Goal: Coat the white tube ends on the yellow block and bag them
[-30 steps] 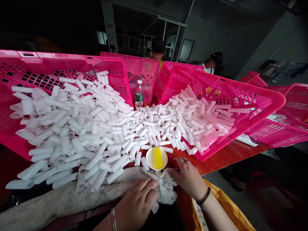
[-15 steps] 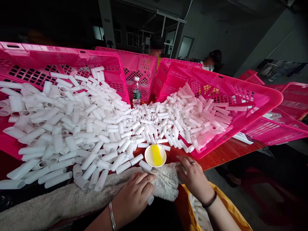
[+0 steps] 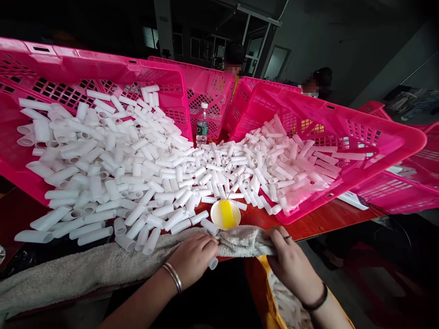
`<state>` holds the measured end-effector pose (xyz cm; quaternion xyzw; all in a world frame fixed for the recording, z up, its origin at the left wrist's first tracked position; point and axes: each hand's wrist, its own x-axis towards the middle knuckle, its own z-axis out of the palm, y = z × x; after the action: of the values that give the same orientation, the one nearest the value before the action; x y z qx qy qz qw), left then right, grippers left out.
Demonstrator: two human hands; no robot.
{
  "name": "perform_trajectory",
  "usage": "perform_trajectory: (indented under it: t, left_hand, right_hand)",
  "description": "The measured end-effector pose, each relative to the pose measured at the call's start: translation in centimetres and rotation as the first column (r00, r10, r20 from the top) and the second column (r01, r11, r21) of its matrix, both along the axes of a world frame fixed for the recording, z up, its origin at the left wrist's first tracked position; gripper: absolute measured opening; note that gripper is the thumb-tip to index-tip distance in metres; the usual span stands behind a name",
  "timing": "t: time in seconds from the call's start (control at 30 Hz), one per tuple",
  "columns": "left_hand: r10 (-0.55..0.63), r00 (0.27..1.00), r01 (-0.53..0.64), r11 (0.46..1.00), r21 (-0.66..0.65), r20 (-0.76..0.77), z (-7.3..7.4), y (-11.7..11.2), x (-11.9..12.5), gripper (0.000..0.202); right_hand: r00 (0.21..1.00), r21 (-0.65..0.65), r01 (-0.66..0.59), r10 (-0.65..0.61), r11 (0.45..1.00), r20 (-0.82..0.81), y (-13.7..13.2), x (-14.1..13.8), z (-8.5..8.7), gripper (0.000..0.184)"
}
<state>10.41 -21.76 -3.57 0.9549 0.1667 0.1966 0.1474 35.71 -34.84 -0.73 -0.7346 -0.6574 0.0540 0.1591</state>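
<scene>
My left hand (image 3: pixel 192 258) is closed around a short white plastic tube (image 3: pixel 213 263), whose open end sticks out below the fingers. It rests against a grey towel (image 3: pixel 126 262) lying along the table's front edge. At the towel's right end, my right hand (image 3: pixel 291 265) grips the cloth, with the thumb hidden behind it. Just beyond the towel stands a small white dish (image 3: pixel 215 215) with a yellow strip (image 3: pixel 227 214) in it. A large heap of similar white tubes (image 3: pixel 147 169) spreads over the table behind.
Pink crates lie tipped on their sides, one at left (image 3: pixel 120 73) and one at right (image 3: pixel 387 132), spilling tubes. A water bottle (image 3: pixel 202 128) stands between them. Below my right arm hangs a yellow bag (image 3: pixel 262 292) with tubes inside. Two people sit beyond the crates.
My right hand has closed on the towel's end and stretched it out to the right. The cloth between my hands is now narrower and tauter. My left hand keeps its tube.
</scene>
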Motion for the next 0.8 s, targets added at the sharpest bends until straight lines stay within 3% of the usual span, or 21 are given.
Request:
perform_trajectory:
  t: [0.1,0.23,0.33,0.47,0.57,0.67,0.8]
  left_hand:
    - [-0.041,0.999,0.041,0.999,-0.002,-0.032,0.8,-0.1,-0.1,0.02]
    - [0.002,0.999,-0.004,0.999,-0.041,-0.054,2.4,-0.2,0.2,0.006]
    - [0.039,0.999,-0.039,0.999,-0.008,0.01,2.9,-0.3,1.4,0.005]
    - [-0.076,0.997,0.075,0.99,0.117,0.007,1.7,-0.5,3.1,0.004]
    - [-0.172,0.983,0.18,0.972,0.149,-0.069,0.7,-0.3,3.5,0.004]
    - [-0.245,0.965,0.254,0.96,0.116,-0.089,0.4,0.2,3.2,0.003]
    - [-0.255,0.966,0.258,0.963,0.079,-0.041,0.6,0.7,2.8,0.006]
  right_hand:
    - [0.987,-0.115,0.113,-0.098,0.987,0.124,1.1,1.4,1.8,0.021]
    - [0.997,0.075,0.016,-0.011,0.997,-0.075,5.3,1.3,3.1,0.02]
    - [0.998,0.126,0.008,0.001,0.992,-0.067,9.5,0.5,1.9,0.028]
    - [0.999,0.065,-0.015,0.017,0.998,-0.031,12.8,0.2,-1.1,0.028]
    - [1.0,0.047,-0.018,0.019,0.999,-0.012,12.8,0.5,-2.3,0.028]
    - [0.998,0.092,0.054,-0.05,0.994,-0.044,11.1,0.7,-2.3,0.025]
    - [0.914,0.139,0.19,-0.124,0.972,-0.387,6.6,-0.6,-1.9,0.019]
